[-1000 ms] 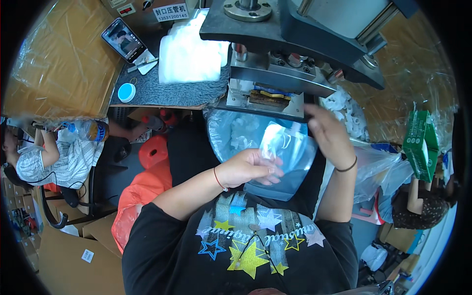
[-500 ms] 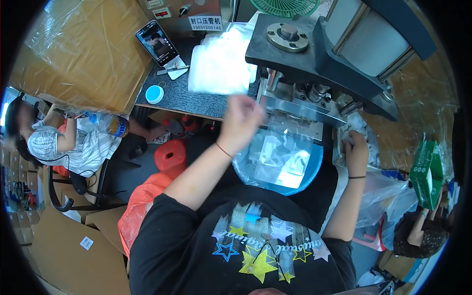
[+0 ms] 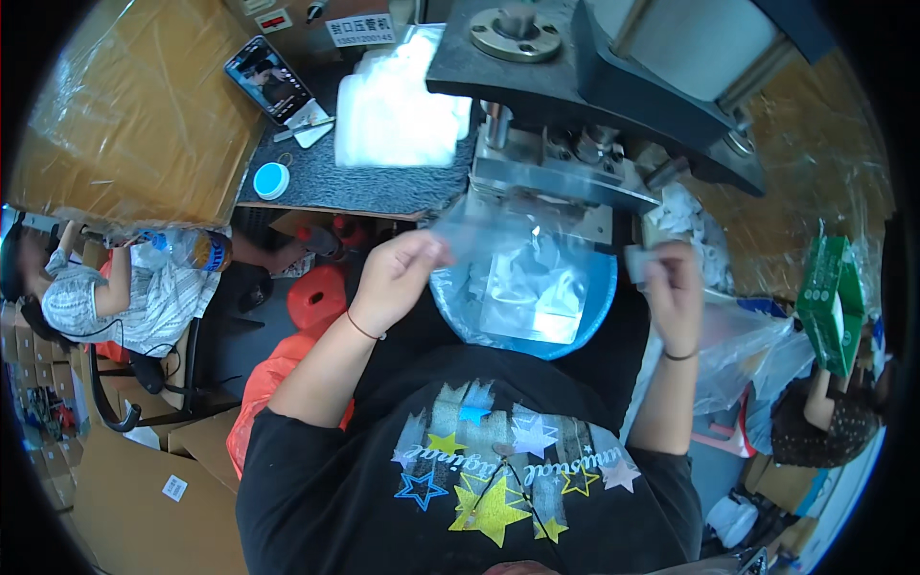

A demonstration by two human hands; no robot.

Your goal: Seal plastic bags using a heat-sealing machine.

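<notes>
Left hand (image 3: 395, 278): drawn nearer the body, pinching a blurred clear plastic pouch (image 3: 470, 230) before the press (image 3: 565, 84)
Right hand (image 3: 677, 295): shifted off the white pile (image 3: 682, 206), pinching a small pale piece (image 3: 638, 263)
Blue basin (image 3: 604, 299): clear plastic inside

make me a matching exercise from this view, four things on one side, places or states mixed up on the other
Things
1. left hand
2. right hand
3. phone
4. basin

Places or states
a. screen lit, to the left of the white stack
b. blue and round, with clear plastic lying in it
c. pinching a small pale piece
d. holding a thin clear film, blurred

Right pairs: 1-d, 2-c, 3-a, 4-b
</notes>
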